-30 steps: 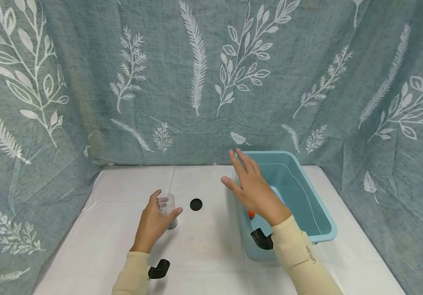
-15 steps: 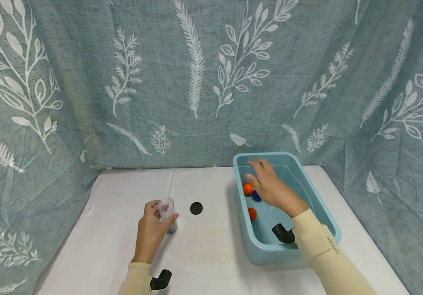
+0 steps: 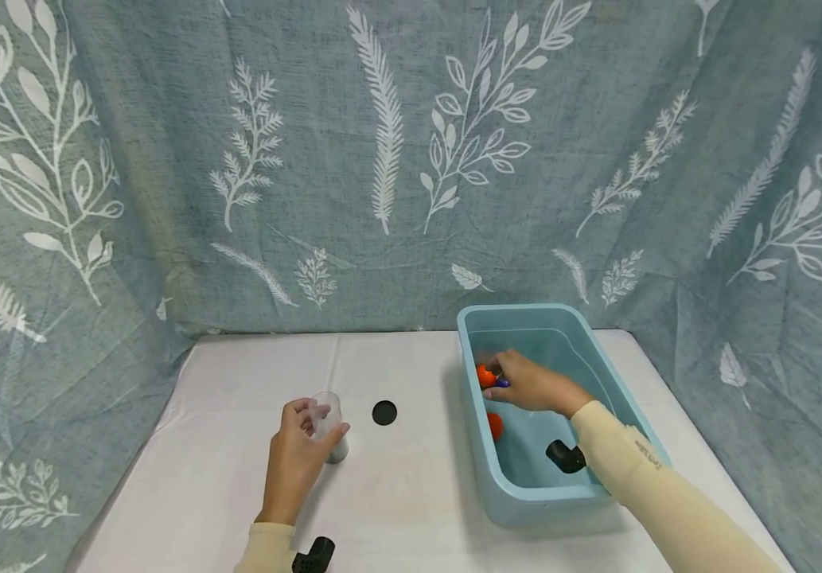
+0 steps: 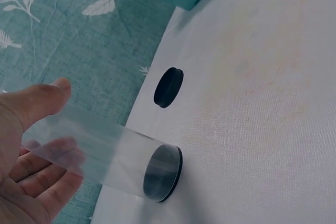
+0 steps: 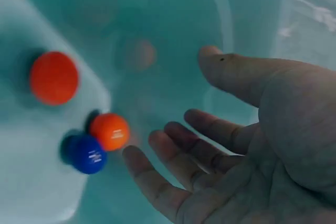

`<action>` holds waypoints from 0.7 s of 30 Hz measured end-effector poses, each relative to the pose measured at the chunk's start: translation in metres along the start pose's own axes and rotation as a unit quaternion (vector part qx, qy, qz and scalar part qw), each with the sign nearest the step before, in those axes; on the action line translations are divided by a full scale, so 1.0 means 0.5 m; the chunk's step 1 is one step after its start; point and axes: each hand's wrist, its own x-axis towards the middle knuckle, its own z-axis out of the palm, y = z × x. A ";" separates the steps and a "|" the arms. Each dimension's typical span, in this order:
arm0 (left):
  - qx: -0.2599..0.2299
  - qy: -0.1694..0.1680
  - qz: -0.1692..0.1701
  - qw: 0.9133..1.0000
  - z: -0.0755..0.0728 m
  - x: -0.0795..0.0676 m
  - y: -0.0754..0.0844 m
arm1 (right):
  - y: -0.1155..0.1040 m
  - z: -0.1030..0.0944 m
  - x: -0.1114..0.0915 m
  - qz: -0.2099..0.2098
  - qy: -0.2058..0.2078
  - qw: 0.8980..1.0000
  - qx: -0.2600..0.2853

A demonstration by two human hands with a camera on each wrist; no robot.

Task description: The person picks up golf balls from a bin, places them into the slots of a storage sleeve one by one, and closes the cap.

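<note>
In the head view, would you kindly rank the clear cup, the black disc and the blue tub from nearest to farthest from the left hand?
1. clear cup: gripped by the left hand.
2. black disc: on the white table, just right of the cup.
3. blue tub: farther right, with the right hand inside it.

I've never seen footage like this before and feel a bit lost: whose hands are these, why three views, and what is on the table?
These are a person's two bare hands, filmed by three worn cameras. The wide picture comes from a head camera looking down at a table. The other two come from cameras on each wrist.

The left hand holds a clear cup standing on the table; its wrist view shows the cup in that grip. A black disc lies beside it.

The right hand reaches into a blue tub. Its wrist view shows open fingers close to two orange balls and a blue ball, holding nothing yet.
</note>
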 end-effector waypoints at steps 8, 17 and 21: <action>0.002 0.005 0.010 1.000 0.001 -0.001 -0.003 | 0.038 0.015 0.030 0.014 -0.053 0.999 0.001; 0.004 0.011 0.008 1.000 0.008 -0.006 -0.003 | 0.081 0.062 0.055 0.037 -0.087 0.995 -0.023; 0.001 0.016 0.006 1.000 0.012 -0.011 -0.002 | 0.086 0.079 0.061 0.058 -0.091 0.994 -0.028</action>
